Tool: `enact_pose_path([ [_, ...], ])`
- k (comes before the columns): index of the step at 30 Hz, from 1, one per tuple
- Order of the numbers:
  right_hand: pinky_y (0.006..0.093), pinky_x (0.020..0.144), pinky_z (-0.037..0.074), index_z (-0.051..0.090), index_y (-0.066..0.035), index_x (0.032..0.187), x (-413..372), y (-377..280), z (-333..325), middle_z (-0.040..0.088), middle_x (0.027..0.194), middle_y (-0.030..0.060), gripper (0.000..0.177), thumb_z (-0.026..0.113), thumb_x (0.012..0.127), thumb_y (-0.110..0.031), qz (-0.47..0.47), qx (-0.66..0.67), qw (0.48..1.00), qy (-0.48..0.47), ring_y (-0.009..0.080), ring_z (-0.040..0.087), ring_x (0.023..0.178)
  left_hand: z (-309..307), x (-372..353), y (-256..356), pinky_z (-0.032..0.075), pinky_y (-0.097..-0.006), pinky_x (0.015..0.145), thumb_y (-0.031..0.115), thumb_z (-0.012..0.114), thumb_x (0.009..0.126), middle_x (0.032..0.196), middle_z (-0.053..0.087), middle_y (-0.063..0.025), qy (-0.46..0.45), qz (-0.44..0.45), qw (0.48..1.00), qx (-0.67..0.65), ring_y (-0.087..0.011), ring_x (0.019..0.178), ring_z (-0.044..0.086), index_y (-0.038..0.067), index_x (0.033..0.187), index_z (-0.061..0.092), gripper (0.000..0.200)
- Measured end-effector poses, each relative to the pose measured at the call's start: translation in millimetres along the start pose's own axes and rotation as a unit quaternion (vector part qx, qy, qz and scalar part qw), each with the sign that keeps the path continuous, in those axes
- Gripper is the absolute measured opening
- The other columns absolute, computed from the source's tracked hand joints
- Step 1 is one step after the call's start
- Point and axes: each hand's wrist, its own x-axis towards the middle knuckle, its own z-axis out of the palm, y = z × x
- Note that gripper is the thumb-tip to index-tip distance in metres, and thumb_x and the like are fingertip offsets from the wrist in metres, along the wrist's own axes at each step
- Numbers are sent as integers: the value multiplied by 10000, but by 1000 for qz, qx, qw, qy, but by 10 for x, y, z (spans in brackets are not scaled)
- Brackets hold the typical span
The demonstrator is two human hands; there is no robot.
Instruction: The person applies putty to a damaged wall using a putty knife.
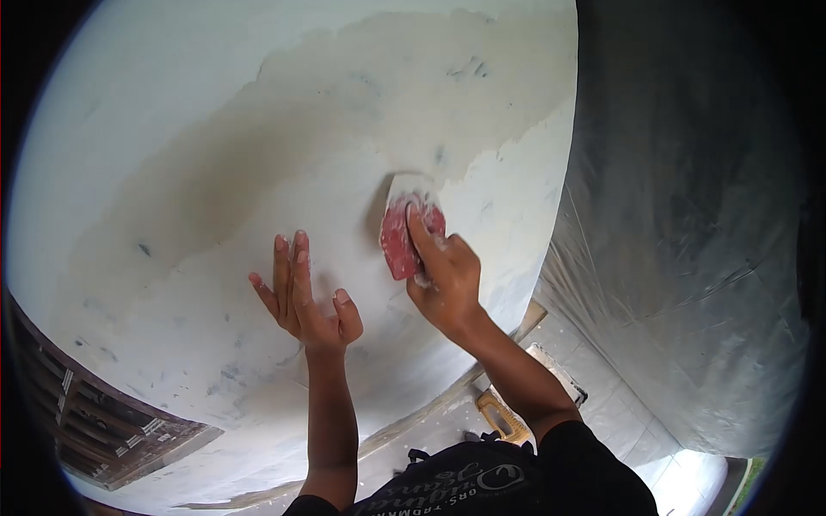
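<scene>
My right hand (449, 273) grips a red putty knife (400, 241), its index finger laid along the body. White paste smears the knife, and its pale blade is up against the wall (344, 198). To the left, my left hand (311, 301) is raised with its fingers spread and nothing in it. White paste dots those fingertips, which are close to the wall surface. A darker, damp-looking patch with an uneven edge runs across the upper wall, and bluish marks show in several places.
Clear plastic sheeting (680, 232) hangs along the right side. At lower left, a dark slatted wooden frame (103, 413) is set in the wall. On the tiled floor below lie a yellow object (503, 419) and a whitish tray-like thing (557, 371), partly behind my right arm.
</scene>
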Motion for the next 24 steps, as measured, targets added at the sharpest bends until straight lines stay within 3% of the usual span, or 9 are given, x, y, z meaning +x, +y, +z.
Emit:
enact_pose_path([
  [2,323,585,419,540,20,1366,371,-36,-149,558,670,96,848,665,531,101,-15,-14,997,75,248,473,564,-3,-10,-5,55,-532,1205,177,415,900,1323,611,-208,-1,0,1000,3,-373,1364,461,14,1382,419,509],
  [5,334,581,415,542,-3,1371,766,58,-67,563,673,94,855,671,533,101,-49,-34,993,106,250,461,573,5,-9,-2,57,-532,1204,171,416,898,1324,611,-208,1,0,1000,5,-374,1364,461,13,1382,419,510],
  [9,341,565,376,554,10,1346,524,110,154,532,670,77,817,700,544,71,-49,-65,994,71,244,442,556,-4,-21,-13,61,-534,1204,175,415,904,1324,612,-205,2,-3,1000,-7,-374,1363,462,16,1384,417,506],
  [12,331,553,380,568,6,1337,7,-7,161,539,680,76,837,701,512,69,-20,-34,999,-6,239,438,547,-11,-18,-7,62,-534,1204,180,414,910,1324,612,-204,-1,-3,1000,-4,-371,1363,463,18,1382,420,499],
  [15,326,539,375,571,0,1339,-32,3,1,526,670,70,851,694,500,69,-24,-3,1000,19,234,429,544,3,-15,-11,63,-533,1204,182,415,912,1323,613,-203,1,-1,1000,1,-366,1363,465,19,1382,422,498],
  [18,339,529,368,569,-3,1345,519,99,-78,503,642,62,848,689,509,76,-49,-37,990,127,228,428,539,10,-17,-5,62,-535,1204,185,415,913,1325,612,-204,3,-1,1000,5,-368,1361,465,20,1384,420,499],
  [21,344,538,373,571,-5,1341,818,137,11,518,652,66,829,693,526,78,-56,-83,992,73,228,456,545,17,-30,-22,59,-537,1203,187,414,913,1319,616,-202,4,2,1000,9,-371,1364,462,21,1390,420,505],
  [24,342,547,374,583,-8,1330,518,84,121,522,653,66,803,698,539,75,-66,-71,993,69,225,480,545,10,-30,-23,53,-539,1203,190,417,913,1332,607,-201,2,3,1000,4,-371,1368,457,24,1392,422,507],
])
